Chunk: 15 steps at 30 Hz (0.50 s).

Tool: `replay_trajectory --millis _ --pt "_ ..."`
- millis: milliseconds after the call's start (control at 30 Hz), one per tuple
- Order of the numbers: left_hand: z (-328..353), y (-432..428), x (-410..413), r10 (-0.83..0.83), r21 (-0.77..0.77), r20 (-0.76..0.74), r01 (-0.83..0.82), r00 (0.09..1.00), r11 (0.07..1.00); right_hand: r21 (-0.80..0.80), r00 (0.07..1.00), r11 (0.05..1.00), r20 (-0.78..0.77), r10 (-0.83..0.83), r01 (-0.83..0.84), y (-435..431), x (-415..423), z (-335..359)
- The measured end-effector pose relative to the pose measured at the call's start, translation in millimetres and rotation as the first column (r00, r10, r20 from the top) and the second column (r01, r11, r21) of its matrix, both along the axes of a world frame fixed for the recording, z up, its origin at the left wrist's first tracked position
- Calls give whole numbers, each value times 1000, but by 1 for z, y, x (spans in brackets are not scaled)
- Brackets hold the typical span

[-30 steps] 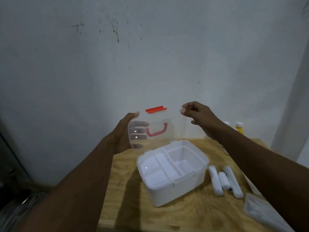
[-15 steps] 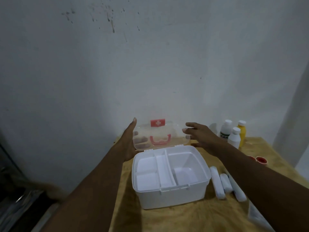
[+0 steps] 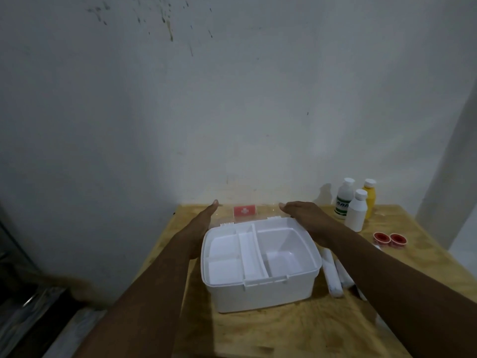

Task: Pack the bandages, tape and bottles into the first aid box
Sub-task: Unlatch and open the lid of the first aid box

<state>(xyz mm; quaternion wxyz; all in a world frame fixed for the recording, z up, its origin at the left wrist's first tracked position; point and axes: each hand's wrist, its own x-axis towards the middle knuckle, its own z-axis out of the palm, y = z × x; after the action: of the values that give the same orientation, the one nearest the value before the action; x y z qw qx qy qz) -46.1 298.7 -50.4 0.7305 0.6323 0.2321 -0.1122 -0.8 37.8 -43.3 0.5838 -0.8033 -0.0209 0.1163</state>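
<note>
A white first aid box (image 3: 260,290) stands open on a wooden table (image 3: 284,329), its inside split into several compartments. Its clear lid (image 3: 265,211) lies tipped back behind it, with a red label (image 3: 244,210) bearing a white cross. The left hand (image 3: 204,223) lies straight-fingered against the lid's left end; the right hand (image 3: 307,215) rests palm down on its right end. Rolled bandages (image 3: 333,277) lie just right of the box. Farther right are two red tape rolls (image 3: 381,238). By the stained wall (image 3: 232,99) stand three bottles: a green-labelled bottle (image 3: 344,200), a yellow bottle (image 3: 369,200) and a plain white bottle (image 3: 357,213).
</note>
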Motion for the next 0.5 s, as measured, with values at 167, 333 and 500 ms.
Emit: replay_trajectory --millis 167,333,500 --pt "1 10 -12 -34 112 -19 36 999 993 -59 999 998 25 -20 21 -9 -12 13" --pt "11 6 -52 -69 287 -22 72 997 955 -144 999 989 50 -15 22 -28 -36 32" --pt "10 3 -86 -111 333 -14 109 994 937 -373 991 928 130 36 16 -50 -67 45"
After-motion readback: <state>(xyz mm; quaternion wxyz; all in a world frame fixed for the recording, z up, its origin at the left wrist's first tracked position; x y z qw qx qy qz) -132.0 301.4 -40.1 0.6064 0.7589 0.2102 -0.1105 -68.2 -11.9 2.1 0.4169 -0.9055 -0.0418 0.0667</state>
